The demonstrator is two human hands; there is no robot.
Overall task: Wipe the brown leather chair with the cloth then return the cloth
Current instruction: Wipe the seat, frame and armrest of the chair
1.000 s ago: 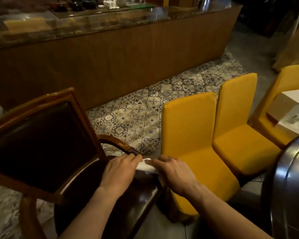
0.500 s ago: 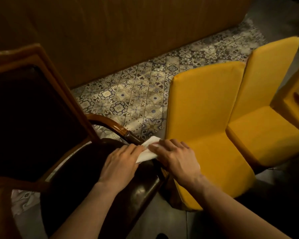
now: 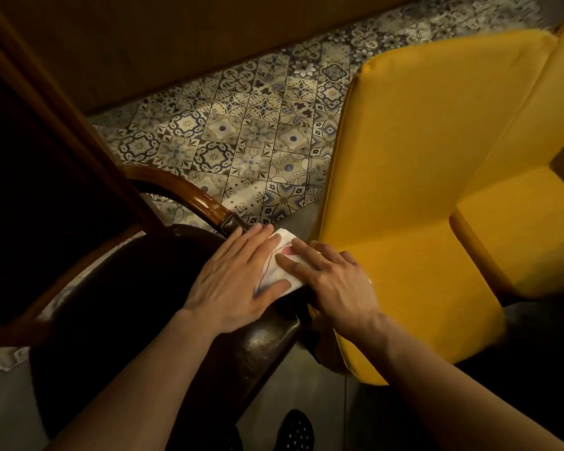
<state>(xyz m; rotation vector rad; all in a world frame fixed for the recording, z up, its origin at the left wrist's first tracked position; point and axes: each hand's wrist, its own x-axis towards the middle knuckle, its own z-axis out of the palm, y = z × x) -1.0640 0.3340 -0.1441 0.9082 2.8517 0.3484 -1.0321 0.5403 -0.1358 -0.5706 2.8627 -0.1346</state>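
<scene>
At 6 o'clock, nearest the camera, a dark dotted shoe [image 3: 295, 429] stood on the grey floor between the two forearms. Above it lay the rounded front corner of the brown leather chair [image 3: 261, 346], its seat dark and glossy.

The left hand [image 3: 238, 281] lay flat, fingers spread, palm down on the white cloth [image 3: 282, 275], covering its left part, with the thumb pressing the near edge. The right hand [image 3: 332, 281] was likewise flat and open, its fingers resting on the right part of the cloth. Neither hand pinched the cloth; both pressed it down. The cloth sat folded on the right-front corner of the seat, just below the end of the wooden armrest [image 3: 189, 196] at 11 o'clock from the hands.

The step in hand appeared to be wiping the seat corner. To do it well, the cloth would best be kept folded and flat under both palms, with even pressure, and drawn in overlapping strokes from the corner back across the seat toward 9 o'clock. Care would be needed at the rounded edge, where the cloth could slip off toward the yellow chair [image 3: 420, 190], which stood just beside at 3 o'clock.

Beyond, at 12 o'clock, lay the patterned tile floor [image 3: 258, 131], then a wooden panel wall [image 3: 176, 40].
</scene>
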